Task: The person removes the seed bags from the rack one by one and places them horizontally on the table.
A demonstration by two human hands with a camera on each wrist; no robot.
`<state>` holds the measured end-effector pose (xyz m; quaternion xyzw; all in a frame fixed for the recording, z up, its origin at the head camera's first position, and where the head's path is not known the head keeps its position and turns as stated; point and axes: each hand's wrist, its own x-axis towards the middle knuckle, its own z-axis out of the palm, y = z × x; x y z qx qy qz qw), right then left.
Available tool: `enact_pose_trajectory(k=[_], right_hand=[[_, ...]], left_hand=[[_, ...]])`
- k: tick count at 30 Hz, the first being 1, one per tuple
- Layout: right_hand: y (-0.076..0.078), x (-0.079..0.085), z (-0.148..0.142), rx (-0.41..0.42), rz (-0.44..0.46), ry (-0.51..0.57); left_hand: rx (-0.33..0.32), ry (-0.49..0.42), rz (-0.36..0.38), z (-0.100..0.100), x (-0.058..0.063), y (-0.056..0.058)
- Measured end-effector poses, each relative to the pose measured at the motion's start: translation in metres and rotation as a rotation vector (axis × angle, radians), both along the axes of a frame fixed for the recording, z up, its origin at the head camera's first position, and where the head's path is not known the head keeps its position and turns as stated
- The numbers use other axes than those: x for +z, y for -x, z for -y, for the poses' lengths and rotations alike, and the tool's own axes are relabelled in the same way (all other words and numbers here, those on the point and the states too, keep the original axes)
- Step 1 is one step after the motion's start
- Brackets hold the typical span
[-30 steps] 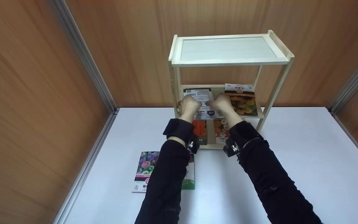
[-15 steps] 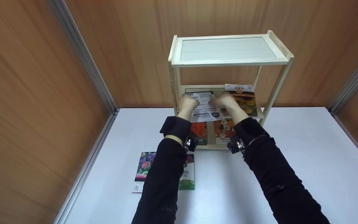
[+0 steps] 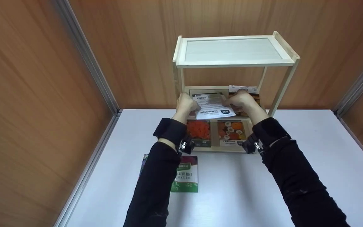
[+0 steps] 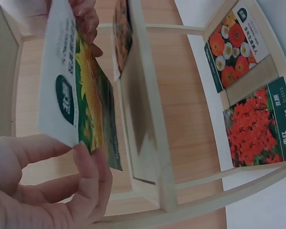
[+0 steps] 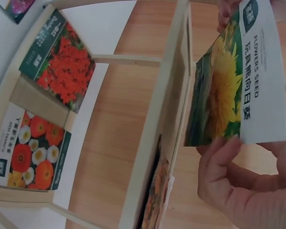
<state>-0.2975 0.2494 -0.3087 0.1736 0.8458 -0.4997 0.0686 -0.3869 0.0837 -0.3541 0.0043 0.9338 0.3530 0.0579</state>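
A seed packet (image 3: pixel 213 108) with a yellow flower on its front is held between both hands, over the middle shelf (image 4: pixel 145 86) of a small wooden rack. My left hand (image 4: pixel 62 186) pinches one side of it between thumb and fingers. On the opposite side, the fingertips and thumb of my right hand (image 5: pixel 243 174) pinch its edge. The printed white back of the packet faces up in the head view. Beside it, partly covered by my right hand (image 3: pixel 243 100), an orange-flower seed packet (image 5: pixel 157 191) lies on the same shelf.
Below, the lower shelf bears a red-flower packet (image 3: pixel 199 130) and an orange-and-white-flower packet (image 3: pixel 231 130). The rack's top panel (image 3: pixel 228 50) overhangs the hands. On the white table, a green-and-white packet (image 3: pixel 186 178) lies partly under my left sleeve, with another packet mostly hidden.
The yellow-flower packet has shifted to the right and turned slightly. My right hand has moved right, over the orange-flower packet, and my forearms have spread farther apart.
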Motion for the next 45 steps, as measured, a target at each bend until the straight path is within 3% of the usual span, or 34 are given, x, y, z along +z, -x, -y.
enact_pose_trajectory(k=[2,5,7,11,14,19,27,37,45], right_hand=[[-0.002,0.001,-0.002,0.007,-0.017,-0.005],[-0.006,0.003,-0.005,0.013,-0.032,0.045],[-0.009,0.003,-0.007,0.015,-0.037,0.095],[-0.018,0.0,-0.012,0.024,-0.058,0.214],[-0.027,-0.006,-0.014,0.049,-0.098,0.291],[-0.046,-0.015,-0.014,0.091,-0.178,0.34],[-0.078,-0.039,-0.009,0.124,-0.323,0.391],[-0.116,-0.08,-0.001,0.006,-0.429,0.311],[-0.133,-0.117,0.002,-0.048,-0.496,0.347]], left_hand=[[-0.023,-0.061,0.03,0.007,0.026,-0.025],[-0.04,-0.17,0.051,0.017,0.054,-0.054],[-0.066,-0.254,0.056,0.023,0.061,-0.064],[-0.113,-0.489,0.132,0.031,0.06,-0.074],[-0.13,-0.599,0.177,0.035,0.054,-0.079],[-0.141,-0.647,0.172,0.04,0.043,-0.09],[-0.164,-0.809,0.156,0.046,0.012,-0.12],[-0.164,-0.959,0.147,0.046,-0.036,-0.152],[-0.152,-0.986,0.151,0.047,-0.073,-0.171]])
